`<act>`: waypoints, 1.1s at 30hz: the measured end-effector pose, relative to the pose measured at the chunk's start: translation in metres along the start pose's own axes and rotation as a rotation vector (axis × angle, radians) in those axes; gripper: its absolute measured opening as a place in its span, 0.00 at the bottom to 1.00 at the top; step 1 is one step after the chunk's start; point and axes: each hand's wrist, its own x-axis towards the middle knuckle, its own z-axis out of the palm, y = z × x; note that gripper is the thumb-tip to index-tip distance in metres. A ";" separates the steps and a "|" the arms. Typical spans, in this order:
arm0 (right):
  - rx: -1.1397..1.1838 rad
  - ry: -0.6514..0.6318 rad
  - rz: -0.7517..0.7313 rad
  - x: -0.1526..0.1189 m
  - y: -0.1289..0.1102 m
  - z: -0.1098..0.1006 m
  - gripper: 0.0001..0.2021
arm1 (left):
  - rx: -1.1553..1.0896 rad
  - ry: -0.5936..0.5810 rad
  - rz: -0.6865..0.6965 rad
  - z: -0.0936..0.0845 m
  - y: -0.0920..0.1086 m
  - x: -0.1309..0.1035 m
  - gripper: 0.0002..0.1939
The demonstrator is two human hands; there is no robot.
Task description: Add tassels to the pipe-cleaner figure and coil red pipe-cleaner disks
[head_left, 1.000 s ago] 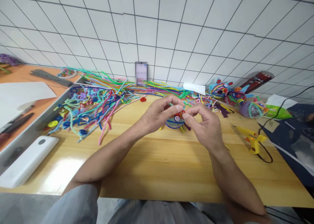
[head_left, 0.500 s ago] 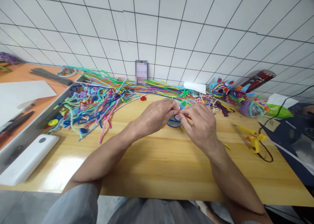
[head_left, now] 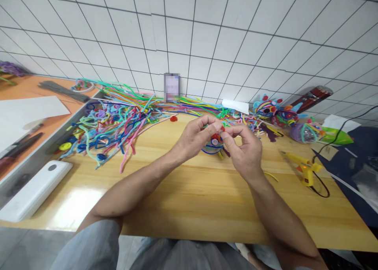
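Over the middle of the table, both hands meet fingertip to fingertip. My left hand point(head_left: 196, 138) is closed in a pinch on a small piece of red pipe cleaner point(head_left: 222, 130), partly covered by the fingers. On the other side of that piece, my right hand point(head_left: 245, 149) has thumb and forefinger pinched on it too. Just beneath the fingers is a round craft figure point(head_left: 213, 148) with a blue rim, a pale round eye and red and orange parts. My hands hide much of its upper side.
Heaped pipe cleaners point(head_left: 109, 124) lie at left, and longer ones run along the tiled wall behind a propped phone point(head_left: 171, 88). A white power bank point(head_left: 35, 191) lies at front left. On the right are a yellow glue gun point(head_left: 307, 173), finished craft figures point(head_left: 285, 116) and a red flask point(head_left: 314, 96).
Both hands have shifted slightly and turned, with the fingers more raised. More of the craft figure's red and orange parts shows, and the red piece between the fingertips is now visible.
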 end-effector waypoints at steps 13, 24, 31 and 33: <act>-0.170 -0.153 -0.207 0.001 0.002 -0.007 0.05 | 0.801 -0.167 0.333 -0.023 0.022 -0.006 0.03; -0.087 -0.078 -0.107 -0.001 -0.001 -0.005 0.04 | 0.675 -0.076 0.335 -0.016 0.018 -0.005 0.06; 0.317 -0.020 0.237 -0.009 0.001 0.008 0.05 | 0.062 -0.009 -0.003 0.002 0.011 -0.007 0.20; 0.388 -0.047 0.289 -0.008 0.002 0.007 0.08 | 0.009 -0.047 -0.094 -0.001 0.014 -0.005 0.21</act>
